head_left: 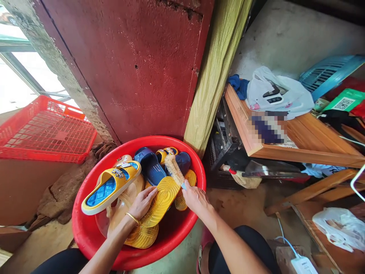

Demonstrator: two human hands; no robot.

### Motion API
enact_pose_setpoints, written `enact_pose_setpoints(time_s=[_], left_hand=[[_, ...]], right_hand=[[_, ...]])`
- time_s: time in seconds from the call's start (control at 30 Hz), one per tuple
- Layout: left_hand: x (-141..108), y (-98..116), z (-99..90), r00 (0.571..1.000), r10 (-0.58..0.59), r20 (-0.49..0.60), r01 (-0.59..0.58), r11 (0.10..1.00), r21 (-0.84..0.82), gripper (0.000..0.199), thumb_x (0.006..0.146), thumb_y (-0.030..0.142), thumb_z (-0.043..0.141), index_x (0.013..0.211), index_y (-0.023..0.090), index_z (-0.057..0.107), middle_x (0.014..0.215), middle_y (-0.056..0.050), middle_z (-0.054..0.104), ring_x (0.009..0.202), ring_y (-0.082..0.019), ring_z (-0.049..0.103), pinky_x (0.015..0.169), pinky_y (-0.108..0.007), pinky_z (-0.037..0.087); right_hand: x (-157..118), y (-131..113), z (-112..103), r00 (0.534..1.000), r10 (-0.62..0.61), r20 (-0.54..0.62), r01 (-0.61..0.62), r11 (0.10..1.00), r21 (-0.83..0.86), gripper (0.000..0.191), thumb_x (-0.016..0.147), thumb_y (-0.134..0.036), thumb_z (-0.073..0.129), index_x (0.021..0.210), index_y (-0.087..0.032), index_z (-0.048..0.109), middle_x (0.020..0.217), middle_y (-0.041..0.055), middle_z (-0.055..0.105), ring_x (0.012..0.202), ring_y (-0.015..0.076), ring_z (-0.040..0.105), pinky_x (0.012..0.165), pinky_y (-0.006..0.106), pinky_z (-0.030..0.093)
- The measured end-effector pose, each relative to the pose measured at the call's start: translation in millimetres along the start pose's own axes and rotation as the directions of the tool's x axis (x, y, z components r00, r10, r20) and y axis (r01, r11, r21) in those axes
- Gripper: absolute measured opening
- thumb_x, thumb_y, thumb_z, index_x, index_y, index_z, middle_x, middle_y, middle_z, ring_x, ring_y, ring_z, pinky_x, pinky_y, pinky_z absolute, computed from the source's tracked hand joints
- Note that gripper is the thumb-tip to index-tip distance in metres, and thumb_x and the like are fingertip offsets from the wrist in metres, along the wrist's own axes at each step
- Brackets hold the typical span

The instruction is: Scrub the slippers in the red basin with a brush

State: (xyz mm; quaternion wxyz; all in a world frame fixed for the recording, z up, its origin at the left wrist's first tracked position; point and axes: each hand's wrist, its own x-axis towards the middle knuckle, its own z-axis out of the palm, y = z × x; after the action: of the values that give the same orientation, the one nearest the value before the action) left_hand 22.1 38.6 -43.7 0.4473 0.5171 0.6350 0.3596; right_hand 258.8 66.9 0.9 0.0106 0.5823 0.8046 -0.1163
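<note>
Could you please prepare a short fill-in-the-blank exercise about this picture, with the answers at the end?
1. The right hand grips a ____ with pale bristles.
2. The left hand steadies a slipper whose visible surface is coloured ____.
3. The large tub below the hands is coloured ____.
4. A gold-coloured bangle circles the ____ wrist.

Missing words: brush; yellow; red; left.

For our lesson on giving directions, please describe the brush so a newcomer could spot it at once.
Start at the big red tub in front of the dark red panel. Over the slippers in it, find the right hand, which grips the brush. Its pale, curved head of bristles sets it apart from the yellow and dark blue slippers around it.
</note>
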Motion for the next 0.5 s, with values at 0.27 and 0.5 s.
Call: enact_pose_setpoints(time_s=[0.27,0.5], left_hand=[[-2.5,-6.2,8.6,0.997,0.078,0.025,-0.081,0.889,0.450,0.044,0.093,0.045,0.036,0.114,0.019,0.065,0.116,-0.015,0.073,0.107,-0.027,0.068,0.096,-0.036,0.049],[4.7,-19.2,19.3,1.000,0.006,0.027,-0.020,0.845,0.535,0.039,0.094,0.034,0.033,0.107,0.014,0.063,0.116,-0.023,0.069,0.110,-0.031,0.066,0.097,-0.042,0.045]], right_hand=[[-0.7,-7.6,21.8,0.997,-0.056,-0.059,0.048,0.989,-0.140,0.046,0.096,-0.013,0.047,0.142,-0.011,0.051,0.089,0.0143,0.073,0.087,0.0267,0.072,0.076,0.035,0.055],[-26.0,-18.2,28.6,0.985,-0.154,-0.083,0.134,0.969,-0.206,0.046,0.097,-0.014,0.042,0.143,-0.013,0.050,0.095,0.0146,0.072,0.089,0.0278,0.070,0.079,0.038,0.053]])
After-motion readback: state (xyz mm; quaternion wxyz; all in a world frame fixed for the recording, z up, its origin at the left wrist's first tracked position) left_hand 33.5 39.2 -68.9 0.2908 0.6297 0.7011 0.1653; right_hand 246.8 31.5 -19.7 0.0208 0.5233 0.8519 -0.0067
